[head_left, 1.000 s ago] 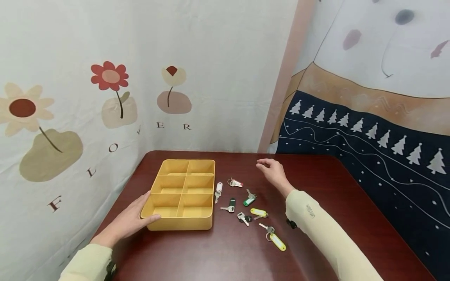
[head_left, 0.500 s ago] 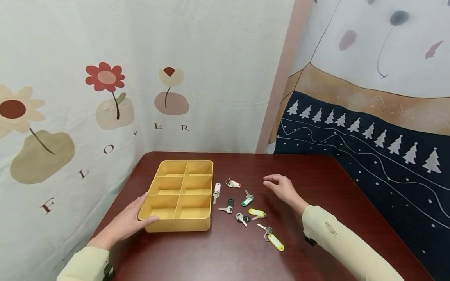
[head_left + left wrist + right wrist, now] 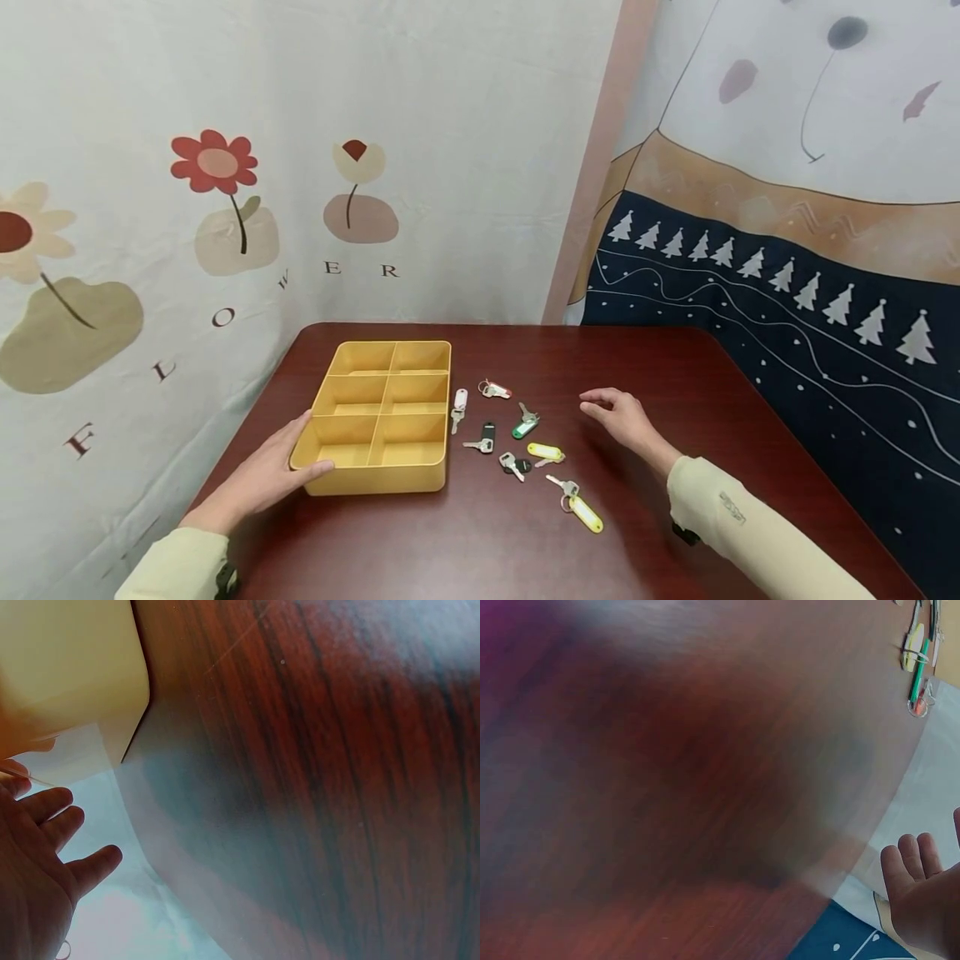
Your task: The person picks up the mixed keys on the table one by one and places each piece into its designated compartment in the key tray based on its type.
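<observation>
My left hand (image 3: 262, 479) rests on the near left corner of a yellow divided box (image 3: 375, 479), thumb against its front wall and fingers along its left side. The fingers look fairly straight in the left wrist view. My right hand (image 3: 621, 421) hovers above the table, right of the keys, fingers loosely bent around nothing. Several tagged keys lie between box and right hand: a white-tagged key (image 3: 459, 408), a red-tagged key (image 3: 495, 389), a green-tagged key (image 3: 526, 425), a black-tagged key (image 3: 486, 440), a key with a black fob (image 3: 515, 465) and two yellow tags (image 3: 546, 452) with keys.
The dark red table (image 3: 420, 550) carries everything. A white curtain (image 3: 465, 167) with printed flowers hangs behind and to the left. On the right hangs a navy cloth (image 3: 750, 333) printed with trees.
My right hand has drawn back toward me and to the right. My left hand stays on the box corner; the box and keys keep their places on the table.
</observation>
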A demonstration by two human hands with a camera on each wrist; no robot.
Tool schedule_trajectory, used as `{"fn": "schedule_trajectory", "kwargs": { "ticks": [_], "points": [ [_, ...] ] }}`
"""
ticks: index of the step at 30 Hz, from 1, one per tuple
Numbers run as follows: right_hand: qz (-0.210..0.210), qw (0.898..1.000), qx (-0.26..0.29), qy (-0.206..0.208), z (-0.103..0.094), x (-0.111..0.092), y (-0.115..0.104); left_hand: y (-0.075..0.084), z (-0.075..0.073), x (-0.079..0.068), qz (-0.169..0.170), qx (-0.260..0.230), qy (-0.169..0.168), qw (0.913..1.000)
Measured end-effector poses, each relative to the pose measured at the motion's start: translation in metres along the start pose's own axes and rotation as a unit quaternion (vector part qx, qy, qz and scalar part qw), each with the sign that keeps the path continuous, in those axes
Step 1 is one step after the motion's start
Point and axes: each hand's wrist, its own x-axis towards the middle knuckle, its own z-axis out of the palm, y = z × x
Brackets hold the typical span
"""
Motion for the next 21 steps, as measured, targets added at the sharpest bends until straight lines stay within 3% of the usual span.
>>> {"fn": "schedule_trajectory", "kwargs": {
  "ticks": [11,21],
  "points": [
    [-0.012,0.999,0.010,-0.030,0.002,-0.027,0.003,0.000,0.000,0.000,0.001,-0.002,0.000,1.0000],
    [-0.080,0.994,0.015,-0.067,0.014,-0.061,0.003,0.001,-0.001,0.000,-0.001,0.000,-0.003,1.0000]
  ]
}}
